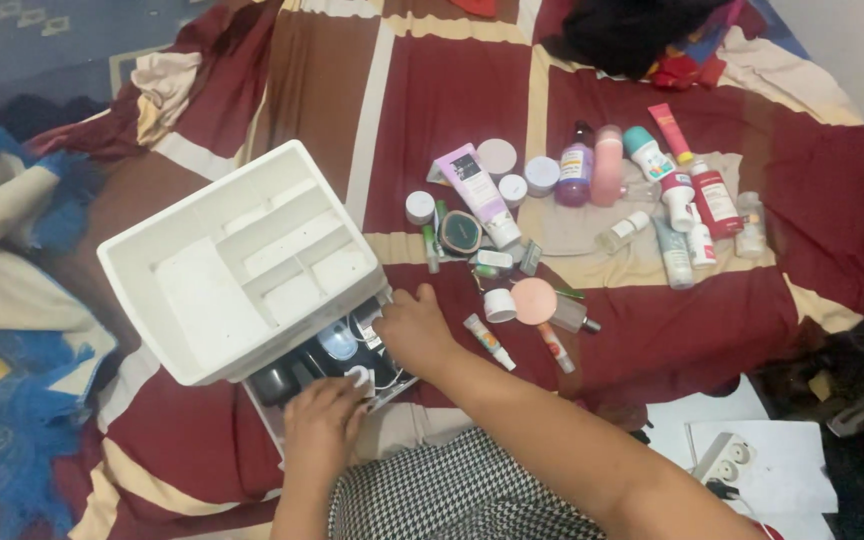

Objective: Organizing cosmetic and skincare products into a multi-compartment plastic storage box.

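Drawer (pixel 337 365) of white organizer (pixel 237 265) on bedspread (pixel 452 100) stands open; left hand (pixel 324 425) and right hand (pixel 414 330) reach in, fingers curled, grip apparently indeterminate.

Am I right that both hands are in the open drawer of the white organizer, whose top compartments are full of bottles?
Not quite: the head view shows the white organizer's top compartments empty. The bottles lie on the bedspread. Both hands, left and right, are at the drawer.
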